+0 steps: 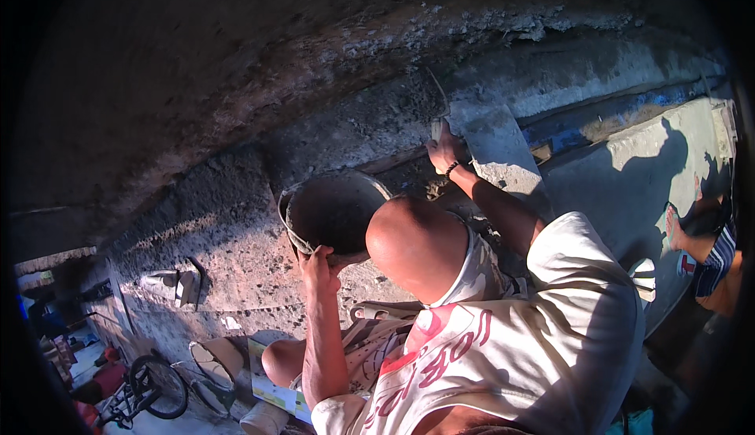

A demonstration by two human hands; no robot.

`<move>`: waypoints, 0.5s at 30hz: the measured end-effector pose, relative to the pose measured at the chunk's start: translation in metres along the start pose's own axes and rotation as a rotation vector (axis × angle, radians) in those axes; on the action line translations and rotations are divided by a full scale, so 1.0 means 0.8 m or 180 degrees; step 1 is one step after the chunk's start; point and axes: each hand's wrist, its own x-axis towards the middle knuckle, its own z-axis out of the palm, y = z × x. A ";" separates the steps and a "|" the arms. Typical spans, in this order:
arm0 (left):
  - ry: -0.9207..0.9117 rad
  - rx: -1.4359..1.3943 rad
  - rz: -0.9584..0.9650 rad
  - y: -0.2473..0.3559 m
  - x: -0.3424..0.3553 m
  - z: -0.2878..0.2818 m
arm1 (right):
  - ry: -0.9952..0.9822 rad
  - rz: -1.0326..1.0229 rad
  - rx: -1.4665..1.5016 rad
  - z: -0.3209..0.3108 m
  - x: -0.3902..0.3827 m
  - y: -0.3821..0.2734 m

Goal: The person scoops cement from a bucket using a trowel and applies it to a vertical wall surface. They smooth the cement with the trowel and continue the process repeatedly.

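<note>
the work in hand is plastering a rough wall (228,223). the pan (334,211), a round dark metal one, is the landmark here. it is held up close to the wall, tilted so its hollow side faces the camera, and it looks dark inside; i cannot tell how much mortar is in it.

the left hand (317,263) is at the lower left rim of the pan. its fingers are curled over the rim and pressed together, gripping it from below.

the right hand (445,150) is up and to the right of the pan, with a dark bead bracelet (451,169) on the wrist. it is closed around the handle of a trowel (440,101), whose thin blade points upward against the wall. the single fingers are too small to tell apart.

just right of the trowel is a smoother grey patch (497,140) of plaster. far right of the pan, another person's hand (674,226) shows at the edge. far below and left of the pan stands a bicycle (149,392).

as i judge it, the step is spreading mortar on the wall with the trowel. the next move calls for firm, even pressure of the blade, and for holding the pan steady and near, so that falling mortar is caught.
</note>
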 end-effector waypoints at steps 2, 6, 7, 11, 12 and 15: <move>-0.0138 -0.0062 0.0022 -0.007 0.003 0.003 | 0.1116 0.0061 0.0591 -0.006 0.036 0.053; -0.0125 -0.0054 -0.0059 0.000 -0.007 0.002 | 0.1104 0.1194 0.1547 -0.066 0.107 0.052; -0.0151 -0.0082 -0.0056 -0.003 -0.005 0.003 | 0.0837 0.0767 0.0825 -0.067 0.119 0.042; 0.0091 -0.0076 -0.0026 0.002 -0.014 -0.001 | -0.0383 -0.0544 -0.1300 -0.024 0.089 -0.069; -0.0026 -0.0031 -0.0063 0.002 -0.012 0.010 | -0.0212 -0.0307 -0.1089 0.000 0.099 -0.059; -0.0101 0.0015 -0.0065 0.002 -0.007 0.014 | 0.0173 -0.0425 -0.0673 0.047 0.067 -0.059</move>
